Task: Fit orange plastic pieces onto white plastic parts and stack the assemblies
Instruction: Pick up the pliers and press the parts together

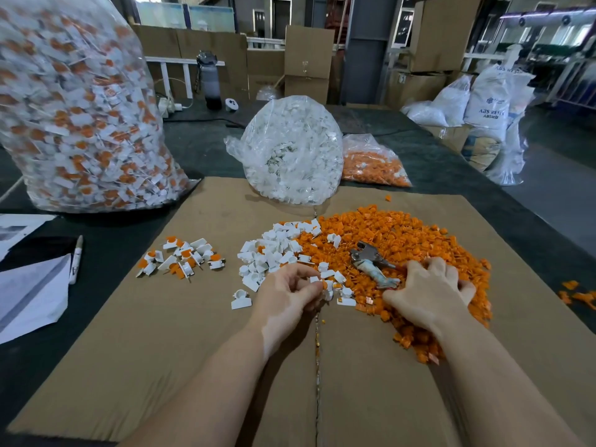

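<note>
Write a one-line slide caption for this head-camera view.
Left hand pinches a white part while right hand digs into the orange pieces on cardboard.
</note>
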A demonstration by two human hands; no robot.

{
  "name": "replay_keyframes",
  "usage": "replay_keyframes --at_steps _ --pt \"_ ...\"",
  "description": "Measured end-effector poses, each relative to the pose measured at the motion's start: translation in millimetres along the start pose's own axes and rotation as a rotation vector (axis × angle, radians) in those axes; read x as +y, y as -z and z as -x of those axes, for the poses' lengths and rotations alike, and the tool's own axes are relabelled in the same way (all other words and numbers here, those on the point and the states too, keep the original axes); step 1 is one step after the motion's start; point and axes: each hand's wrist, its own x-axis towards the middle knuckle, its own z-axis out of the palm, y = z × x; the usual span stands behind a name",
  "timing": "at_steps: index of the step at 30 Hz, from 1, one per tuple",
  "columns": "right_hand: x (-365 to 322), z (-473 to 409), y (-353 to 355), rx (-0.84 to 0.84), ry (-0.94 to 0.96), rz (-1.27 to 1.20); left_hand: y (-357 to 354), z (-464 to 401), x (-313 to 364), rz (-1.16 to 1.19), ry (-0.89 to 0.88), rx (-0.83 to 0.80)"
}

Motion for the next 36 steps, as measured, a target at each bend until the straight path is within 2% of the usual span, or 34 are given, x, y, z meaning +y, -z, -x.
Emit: replay_keyframes --at_steps 3,6,8,10,13,15,24,29,36 --pt "-1 2 1 0.072 0.042 0.026 0 -1 2 0.013 0.02 0.01" --pt "-6 11 5 0.202 0.122 0.031 0 -3 6 0.178 0.105 0.031" --pt "-12 19 12 0.201 0.191 -0.049 2 -6 9 0.251 0.142 0.066" --pt "-19 29 22 0.097 0.269 -0.199 4 -8 12 0.295 0.148 0.093" --pt "-30 42 35 -0.161 0.366 -0.461 6 -13 18 0.386 0.162 0.128" --pt "-36 47 37 -0.272 0.389 -0.524 8 -15 21 0.385 0.172 0.154" --pt "-40 47 38 -0.575 0.303 -0.738 12 -22 21 0.309 0.22 0.251" --pt "-43 48 34 -0.534 0.362 -0.686 11 -25 18 0.294 0.214 0.282" --pt "-50 53 26 -0.281 0.436 -0.516 7 -24 16 0.327 0.199 0.314"
